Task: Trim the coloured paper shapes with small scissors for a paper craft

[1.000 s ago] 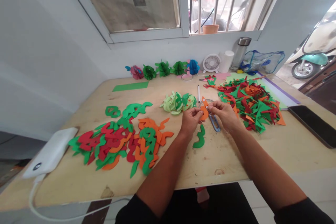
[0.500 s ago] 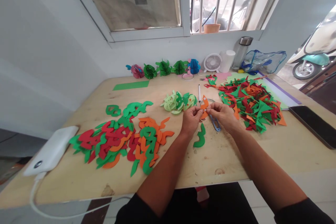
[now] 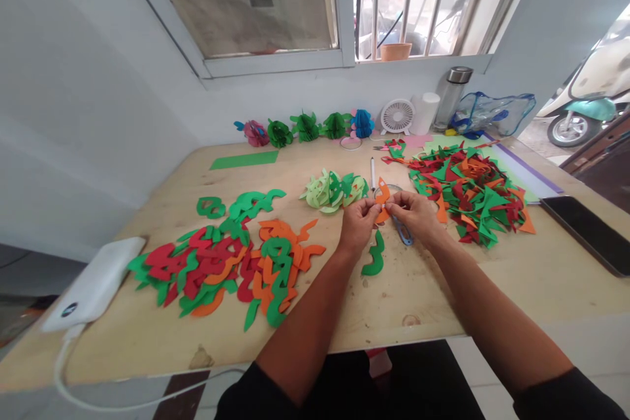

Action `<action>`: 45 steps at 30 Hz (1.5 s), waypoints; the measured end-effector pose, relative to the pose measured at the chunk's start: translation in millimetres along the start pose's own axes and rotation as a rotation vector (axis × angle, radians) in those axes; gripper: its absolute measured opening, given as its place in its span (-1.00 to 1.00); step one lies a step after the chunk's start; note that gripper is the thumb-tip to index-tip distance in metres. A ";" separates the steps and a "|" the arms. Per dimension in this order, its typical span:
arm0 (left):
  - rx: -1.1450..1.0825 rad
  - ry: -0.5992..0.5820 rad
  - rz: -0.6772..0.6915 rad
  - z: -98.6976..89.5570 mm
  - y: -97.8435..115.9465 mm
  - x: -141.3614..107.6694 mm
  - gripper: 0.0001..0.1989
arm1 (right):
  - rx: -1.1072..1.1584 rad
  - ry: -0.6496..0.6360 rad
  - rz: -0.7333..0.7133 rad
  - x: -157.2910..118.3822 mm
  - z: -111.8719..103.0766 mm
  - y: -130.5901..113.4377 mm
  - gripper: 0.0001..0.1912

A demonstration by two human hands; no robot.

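Between both hands is an orange paper piece [image 3: 382, 191], pinched near its middle. My left hand [image 3: 358, 226] closes thumb and fingers on its left side. From the right, my right hand [image 3: 416, 211] pinches the same piece, fingertips almost touching the left ones. Blue-handled scissors [image 3: 404, 231] lie partly hidden under my right hand. Just below the hands a wavy green paper piece [image 3: 375, 256] rests on the table. Pale green paper curls [image 3: 322, 191] sit left of the hands, and a white pen [image 3: 373, 172] lies behind them.
Red, green and orange cutouts [image 3: 211, 262] cover the table's left part. Paper scraps [image 3: 472, 187] are heaped at the right, beside a phone [image 3: 588, 230]. A power bank [image 3: 93, 285] lies far left. Paper figures [image 3: 306, 126], a fan [image 3: 398, 117] and a bottle [image 3: 450, 98] line the wall.
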State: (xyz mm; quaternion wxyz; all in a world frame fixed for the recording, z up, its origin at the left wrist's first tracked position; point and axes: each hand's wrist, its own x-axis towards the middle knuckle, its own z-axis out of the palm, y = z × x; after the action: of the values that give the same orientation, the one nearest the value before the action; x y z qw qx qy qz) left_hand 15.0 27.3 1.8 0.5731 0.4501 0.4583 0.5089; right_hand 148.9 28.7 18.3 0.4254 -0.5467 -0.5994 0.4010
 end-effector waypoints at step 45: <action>0.005 0.023 0.058 -0.8 -3.3 0.2 -0.92 | -0.065 0.045 -0.054 -3.0 2.7 -1.2 -0.75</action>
State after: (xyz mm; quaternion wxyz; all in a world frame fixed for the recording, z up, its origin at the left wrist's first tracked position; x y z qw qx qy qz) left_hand 14.8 27.3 -1.6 0.5517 0.4586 0.4530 0.5292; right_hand 146.1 25.6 18.4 0.4312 -0.5527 -0.6172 0.3572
